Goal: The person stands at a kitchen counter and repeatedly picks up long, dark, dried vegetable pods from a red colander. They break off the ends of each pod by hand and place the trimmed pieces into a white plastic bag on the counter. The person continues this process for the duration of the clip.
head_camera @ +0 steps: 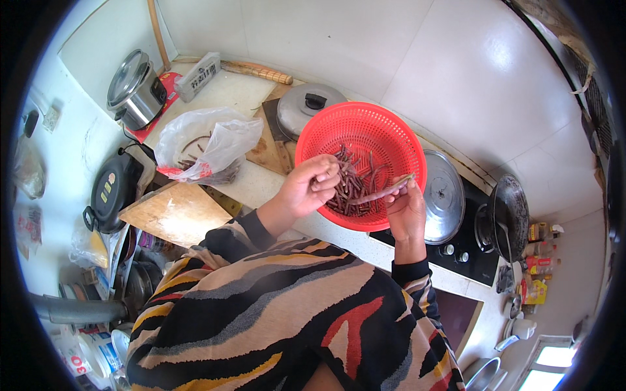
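My right hand [407,210] pinches a long purple bean pod [379,193] over the near right part of a red plastic colander [308,146]. The pod slants down to the left, and its upper end at my fingertips looks greenish. My left hand [315,184] is at the colander's left rim with its fingers curled; I see nothing in it, though a small scrap could be hidden. Inside the colander lies a heap of short purple bean pieces [349,188]. Left of it stands a clear plastic bag [215,132] with more purple beans [188,161] inside.
Behind the colander is a grey pot lid [288,115]; a knife [283,155] lies on a wooden board [261,151]. A metal lid [444,195] and a wok [508,215] occupy the black hob [472,239] at right. A rice cooker [139,95] stands at far left.
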The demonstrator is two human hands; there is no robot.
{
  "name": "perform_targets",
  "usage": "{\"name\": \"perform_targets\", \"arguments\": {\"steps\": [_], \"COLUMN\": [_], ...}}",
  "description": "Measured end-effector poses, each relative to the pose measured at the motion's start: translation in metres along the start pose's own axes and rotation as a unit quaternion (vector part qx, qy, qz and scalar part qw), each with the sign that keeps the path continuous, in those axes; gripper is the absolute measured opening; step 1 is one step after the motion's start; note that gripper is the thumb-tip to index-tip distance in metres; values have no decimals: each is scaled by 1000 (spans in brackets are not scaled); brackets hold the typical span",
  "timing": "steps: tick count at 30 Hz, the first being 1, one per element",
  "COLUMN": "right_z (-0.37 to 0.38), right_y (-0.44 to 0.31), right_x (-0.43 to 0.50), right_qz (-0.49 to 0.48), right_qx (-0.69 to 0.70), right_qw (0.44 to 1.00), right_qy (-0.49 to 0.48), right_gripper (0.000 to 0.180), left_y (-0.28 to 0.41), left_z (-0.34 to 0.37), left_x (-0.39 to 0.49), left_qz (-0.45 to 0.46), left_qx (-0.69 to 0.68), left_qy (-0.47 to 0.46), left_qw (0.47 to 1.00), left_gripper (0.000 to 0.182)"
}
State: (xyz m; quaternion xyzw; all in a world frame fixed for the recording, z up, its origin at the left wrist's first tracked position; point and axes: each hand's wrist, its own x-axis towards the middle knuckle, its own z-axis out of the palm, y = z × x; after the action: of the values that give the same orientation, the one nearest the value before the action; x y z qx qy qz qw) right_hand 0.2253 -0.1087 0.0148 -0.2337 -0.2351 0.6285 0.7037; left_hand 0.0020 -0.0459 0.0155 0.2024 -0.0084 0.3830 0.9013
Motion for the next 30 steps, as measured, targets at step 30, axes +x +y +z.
{"name": "perform_targets", "arguments": {"steps": [30], "right_z": [9], "right_y": [9], "right_x": [17], "right_qz": [274], "right_qx": [-98], "right_qw": [956], "right_qy": [40], "right_gripper": [20], "left_y": [-14], "left_z": [13], "left_x": [16], "left_qz": [116], "left_qx": [756], "left_qy": [-127], "left_qw": [632], "left_gripper": [30]}}
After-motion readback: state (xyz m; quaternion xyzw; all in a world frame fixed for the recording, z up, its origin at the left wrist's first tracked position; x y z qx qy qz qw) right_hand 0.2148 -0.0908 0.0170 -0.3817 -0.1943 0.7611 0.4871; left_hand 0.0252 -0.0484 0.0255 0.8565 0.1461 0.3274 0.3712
